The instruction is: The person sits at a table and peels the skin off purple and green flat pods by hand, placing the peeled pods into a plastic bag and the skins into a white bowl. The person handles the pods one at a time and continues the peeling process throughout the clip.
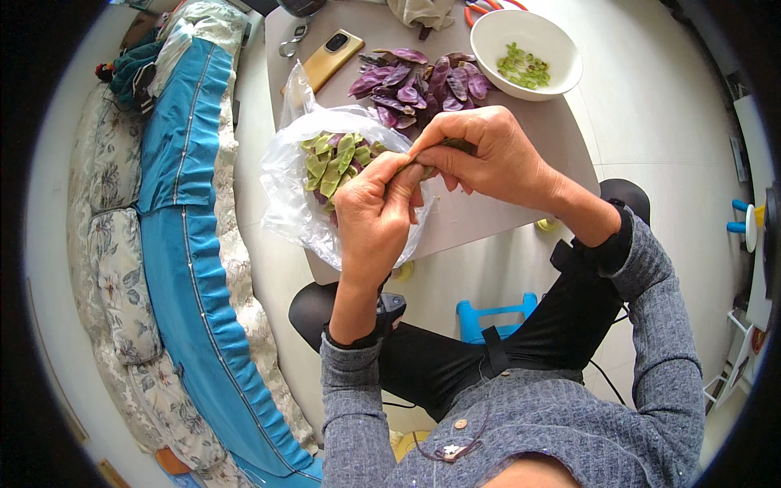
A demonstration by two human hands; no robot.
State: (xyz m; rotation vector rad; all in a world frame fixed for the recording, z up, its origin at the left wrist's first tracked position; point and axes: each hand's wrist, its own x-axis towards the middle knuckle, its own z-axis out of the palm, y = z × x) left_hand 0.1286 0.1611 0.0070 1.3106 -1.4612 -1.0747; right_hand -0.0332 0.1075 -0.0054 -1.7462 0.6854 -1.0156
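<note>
My left hand [381, 210] and my right hand [482, 155] meet above the near part of the table. Between their fingertips they pinch a dark bean pod [457, 145], mostly covered by my fingers. Below and left of them, a clear plastic bag [284, 183] lies wide open, holding green pod halves [329, 168] and a few purple ones. Beyond my hands is a pile of flat purple bean pods [421, 85]. A white bowl [561, 61] at the table's far right holds small green beans [523, 67].
A gold phone [323, 61], a metal-banded watch [293, 41], a beige cloth [421, 12] and orange-handled scissors [473, 12] lie on the grey table [518, 213]. A blue plastic stool [488, 317] stands beneath me. A sofa with a blue cover [183, 244] is at the left.
</note>
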